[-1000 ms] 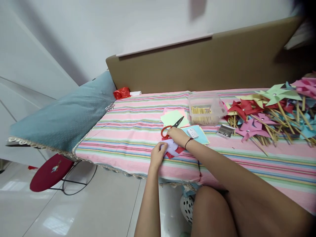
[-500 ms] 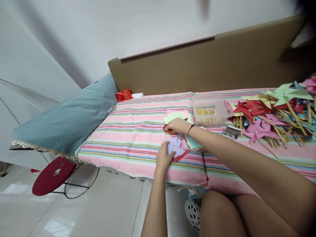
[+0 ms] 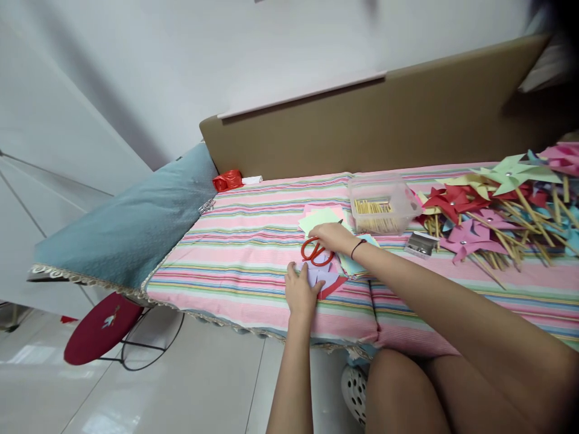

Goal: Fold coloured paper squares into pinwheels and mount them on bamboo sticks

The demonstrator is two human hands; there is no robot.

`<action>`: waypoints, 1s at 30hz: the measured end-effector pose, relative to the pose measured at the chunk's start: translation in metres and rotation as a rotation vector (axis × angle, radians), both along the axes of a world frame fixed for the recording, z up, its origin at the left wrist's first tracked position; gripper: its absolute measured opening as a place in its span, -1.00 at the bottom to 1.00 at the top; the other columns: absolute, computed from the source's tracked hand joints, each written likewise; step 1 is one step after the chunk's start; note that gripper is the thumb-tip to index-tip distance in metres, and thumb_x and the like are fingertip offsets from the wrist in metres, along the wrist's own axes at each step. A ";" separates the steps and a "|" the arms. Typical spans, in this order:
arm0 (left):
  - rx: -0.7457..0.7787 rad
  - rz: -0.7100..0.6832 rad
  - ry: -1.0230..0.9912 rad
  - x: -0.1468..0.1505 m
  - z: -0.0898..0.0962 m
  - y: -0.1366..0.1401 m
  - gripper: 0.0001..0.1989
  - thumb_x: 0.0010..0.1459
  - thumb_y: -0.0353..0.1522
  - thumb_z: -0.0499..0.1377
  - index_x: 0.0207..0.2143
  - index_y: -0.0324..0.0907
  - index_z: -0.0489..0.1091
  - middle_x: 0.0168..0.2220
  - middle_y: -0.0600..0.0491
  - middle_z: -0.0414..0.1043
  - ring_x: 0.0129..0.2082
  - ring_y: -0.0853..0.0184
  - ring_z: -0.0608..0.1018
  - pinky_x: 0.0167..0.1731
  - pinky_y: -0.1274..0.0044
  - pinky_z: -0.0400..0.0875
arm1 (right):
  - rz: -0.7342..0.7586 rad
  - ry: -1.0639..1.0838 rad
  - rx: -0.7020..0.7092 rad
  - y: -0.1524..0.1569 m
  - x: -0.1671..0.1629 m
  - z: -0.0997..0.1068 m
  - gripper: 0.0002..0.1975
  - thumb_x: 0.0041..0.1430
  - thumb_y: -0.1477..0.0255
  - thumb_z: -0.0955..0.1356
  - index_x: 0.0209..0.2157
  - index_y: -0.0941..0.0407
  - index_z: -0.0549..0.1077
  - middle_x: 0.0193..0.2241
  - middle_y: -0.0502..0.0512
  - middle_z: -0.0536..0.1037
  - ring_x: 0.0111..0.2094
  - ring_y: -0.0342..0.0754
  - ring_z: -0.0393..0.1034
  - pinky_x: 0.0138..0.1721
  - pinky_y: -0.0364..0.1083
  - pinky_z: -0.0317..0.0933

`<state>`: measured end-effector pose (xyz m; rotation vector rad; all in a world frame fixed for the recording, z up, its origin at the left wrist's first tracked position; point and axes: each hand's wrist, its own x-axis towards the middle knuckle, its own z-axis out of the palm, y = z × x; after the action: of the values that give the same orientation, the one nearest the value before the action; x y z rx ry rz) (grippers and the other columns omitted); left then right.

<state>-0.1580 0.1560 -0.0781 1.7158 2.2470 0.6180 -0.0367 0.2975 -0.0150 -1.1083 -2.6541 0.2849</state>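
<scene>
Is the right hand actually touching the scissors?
Touching. The head view shows the right hand closed over the middle of the orange-handled scissors, loops sticking out on one side, blade tip just showing beyond the other.

On my feed, both forearms (image 3: pixel 292 374) are bare. A thin dark cord bracelet (image 3: pixel 356 246) rings the right wrist (image 3: pixel 362 251), just behind the grip of the right hand (image 3: pixel 332 237). Well below the grip, beside a bare knee (image 3: pixel 398 386), I note a whitish clog (image 3: pixel 353 389) dotted with dark, roundish holes.
</scene>
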 end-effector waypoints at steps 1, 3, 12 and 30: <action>0.028 -0.014 0.042 0.000 0.000 -0.003 -0.40 0.04 -0.22 0.28 0.14 -0.15 0.30 0.25 -0.24 0.02 0.16 -0.05 0.27 0.08 0.24 0.22 | -0.029 0.037 -0.004 0.003 0.011 0.007 -0.71 0.09 0.64 0.32 -0.20 0.10 0.58 -0.16 0.16 0.62 -0.15 0.03 0.49 -0.15 -0.09 0.25; 0.083 -0.054 0.128 0.001 0.000 -0.010 -0.42 0.07 -0.22 0.26 0.15 -0.10 0.31 0.27 -0.21 0.02 0.13 -0.04 0.28 0.06 0.21 0.23 | -0.080 0.094 -0.030 0.004 0.037 0.017 -0.75 0.09 0.59 0.33 -0.22 0.11 0.58 -0.22 0.12 0.63 -0.22 0.01 0.50 -0.18 -0.10 0.26; 0.157 -0.250 0.277 0.031 0.004 -0.041 -0.60 0.12 -0.61 0.02 -0.09 -0.10 0.46 0.06 -0.12 0.36 -0.02 0.06 0.36 -0.08 0.22 0.33 | -0.383 0.338 -0.117 -0.054 0.126 -0.033 -0.71 0.09 0.40 0.39 -0.13 0.18 0.50 -0.15 0.21 0.59 -0.21 0.04 0.49 -0.18 -0.04 0.31; 0.059 0.085 -0.223 0.110 0.012 0.050 -0.68 0.06 -0.31 0.27 -0.16 -0.18 0.27 -0.12 -0.13 0.41 -0.09 0.13 0.47 -0.19 0.41 0.31 | -0.753 1.095 -0.165 -0.069 0.124 -0.065 -0.54 0.04 0.23 0.39 -0.05 0.19 0.44 -0.09 0.28 0.57 -0.05 0.11 0.48 -0.06 0.06 0.35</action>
<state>-0.0480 0.2058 -0.0664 1.5000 2.1726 0.8577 0.0870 0.2281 -0.0799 -1.3554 -1.2005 0.6948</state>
